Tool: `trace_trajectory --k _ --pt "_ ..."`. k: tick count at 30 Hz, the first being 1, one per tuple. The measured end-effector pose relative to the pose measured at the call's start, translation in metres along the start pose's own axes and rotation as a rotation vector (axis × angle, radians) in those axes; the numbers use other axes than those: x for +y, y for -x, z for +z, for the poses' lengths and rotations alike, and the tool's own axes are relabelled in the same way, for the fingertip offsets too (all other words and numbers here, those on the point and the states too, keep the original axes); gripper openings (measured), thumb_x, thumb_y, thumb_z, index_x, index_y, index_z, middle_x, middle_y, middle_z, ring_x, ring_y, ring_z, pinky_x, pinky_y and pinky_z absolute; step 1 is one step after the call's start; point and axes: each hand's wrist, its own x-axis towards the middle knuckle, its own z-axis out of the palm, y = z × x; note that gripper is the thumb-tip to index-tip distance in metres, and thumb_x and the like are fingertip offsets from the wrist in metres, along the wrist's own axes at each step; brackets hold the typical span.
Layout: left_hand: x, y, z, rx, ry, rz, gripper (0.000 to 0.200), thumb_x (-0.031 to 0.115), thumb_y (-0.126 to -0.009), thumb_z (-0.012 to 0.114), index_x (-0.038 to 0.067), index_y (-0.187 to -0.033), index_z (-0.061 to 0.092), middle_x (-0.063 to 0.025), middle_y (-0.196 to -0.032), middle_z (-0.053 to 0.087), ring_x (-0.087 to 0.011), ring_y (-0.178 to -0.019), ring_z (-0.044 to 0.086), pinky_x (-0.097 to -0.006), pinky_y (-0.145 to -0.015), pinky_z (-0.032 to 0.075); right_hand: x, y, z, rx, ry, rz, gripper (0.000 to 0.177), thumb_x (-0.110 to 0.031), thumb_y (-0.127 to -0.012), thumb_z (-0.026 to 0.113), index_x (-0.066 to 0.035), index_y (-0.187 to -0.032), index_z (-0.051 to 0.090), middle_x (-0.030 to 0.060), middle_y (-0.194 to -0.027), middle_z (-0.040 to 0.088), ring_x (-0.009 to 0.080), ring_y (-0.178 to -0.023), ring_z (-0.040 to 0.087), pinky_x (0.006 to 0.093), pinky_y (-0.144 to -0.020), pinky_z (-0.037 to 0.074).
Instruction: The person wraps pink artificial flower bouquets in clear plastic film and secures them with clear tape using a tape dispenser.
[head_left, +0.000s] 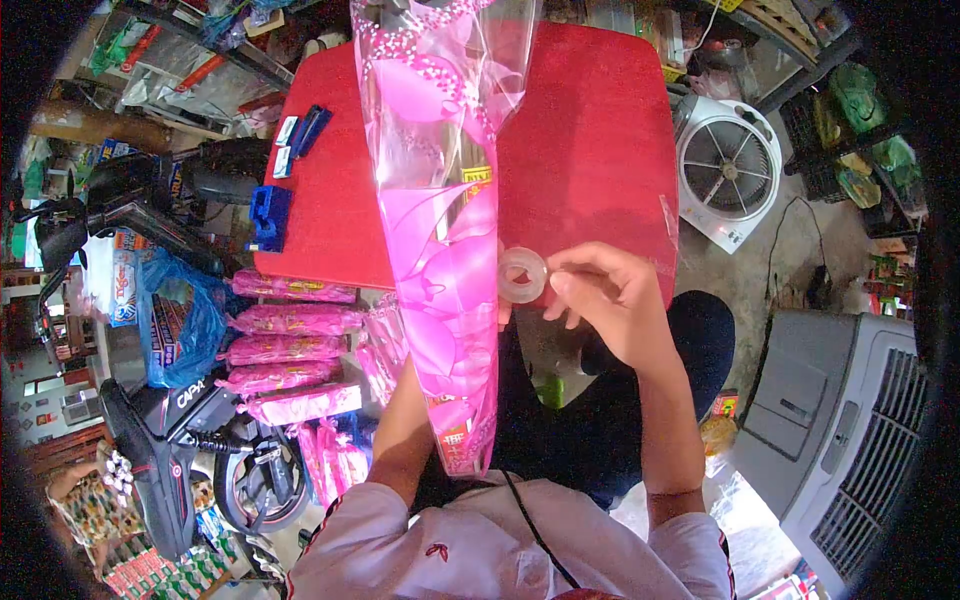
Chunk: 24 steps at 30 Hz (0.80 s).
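Head view: right hand [612, 300] pinches tape roll [523, 274] at edge of pink wrap [445, 200]; left grip hidden

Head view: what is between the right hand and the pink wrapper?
A clear tape roll, pinched by the fingers of the right hand, its far edge against the pink wrapper. The head view shows no bare gap.

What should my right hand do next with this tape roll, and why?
Probably peel a short strip from the tape roll: the right hand pinches it right beside the pink wrap, roughly at mid-length, and I see no tape on the wrap there.
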Motion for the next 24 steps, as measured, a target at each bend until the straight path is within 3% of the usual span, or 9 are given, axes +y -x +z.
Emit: trace_trajectory --k 4,8,10,12,16,24 --pt "-0.022 0.008 -0.019 0.168 0.037 0.171 0.041 0.037 -0.101 0.05 -0.001 -0.116 0.05 -0.0207 -0.073 0.061 -0.025 -0.051 0.058 -0.0306 -0.041 0.046 0.001 -0.002 -0.002 -0.006 -0.049 0.04 0.023 -0.019 -0.094 0.067 0.002 -0.105 0.067 0.0082 -0.091 0.071 0.0127 -0.069 0.068 0.0234 -0.055 0.047" --pt "-0.026 0.014 -0.027 0.157 -0.095 0.127 0.041 0.035 -0.1 0.051 -0.001 -0.119 0.049 -0.0204 -0.08 0.061 -0.0283 -0.054 0.062 -0.0322 -0.042 0.05 0.004 -0.003 -0.006 -0.016 -0.035 0.045 0.021 -0.019 -0.094 0.067 0.0 -0.102 0.067 0.0072 -0.088 0.071 0.0125 -0.068 0.068 0.0235 -0.054 0.047" --pt "-0.022 0.015 -0.016 0.193 -0.017 0.106 0.042 0.034 -0.1 0.052 -0.002 -0.121 0.049 -0.0222 -0.087 0.06 -0.032 -0.057 0.065 -0.0333 -0.044 0.052 0.003 -0.004 -0.007 -0.031 -0.065 0.071 0.016 -0.016 -0.094 0.066 0.0 -0.099 0.066 0.0078 -0.087 0.069 0.0135 -0.067 0.067 0.0232 -0.053 0.046" --pt "-0.014 0.008 0.003 0.04 -0.083 0.191 0.043 0.033 -0.099 0.052 -0.003 -0.122 0.048 -0.0232 -0.096 0.059 -0.0369 -0.058 0.065 -0.0357 -0.044 0.054 0.004 -0.004 -0.008 -0.04 -0.096 0.096 0.013 -0.014 -0.093 0.067 -0.001 -0.096 0.065 0.0077 -0.085 0.068 0.0142 -0.067 0.067 0.0232 -0.053 0.046" --pt "-0.027 -0.004 0.003 -0.042 -0.424 0.436 0.043 0.031 -0.096 0.058 -0.003 -0.121 0.051 -0.0227 -0.102 0.058 -0.0374 -0.062 0.066 -0.0386 -0.049 0.057 0.001 -0.002 -0.01 -0.067 -0.16 0.13 0.012 -0.013 -0.091 0.067 -0.002 -0.094 0.064 0.0068 -0.083 0.067 0.0152 -0.067 0.067 0.0238 -0.053 0.047" --pt "0.0 0.003 0.003 -0.361 0.069 0.124 0.041 0.033 -0.097 0.057 -0.002 -0.119 0.053 -0.0241 -0.109 0.048 -0.0494 -0.077 0.064 -0.0488 -0.058 0.061 -0.001 0.004 -0.011 -0.242 -0.263 0.147 0.014 -0.015 -0.091 0.068 -0.003 -0.095 0.062 0.0063 -0.084 0.066 0.0156 -0.07 0.067 0.0249 -0.053 0.049"
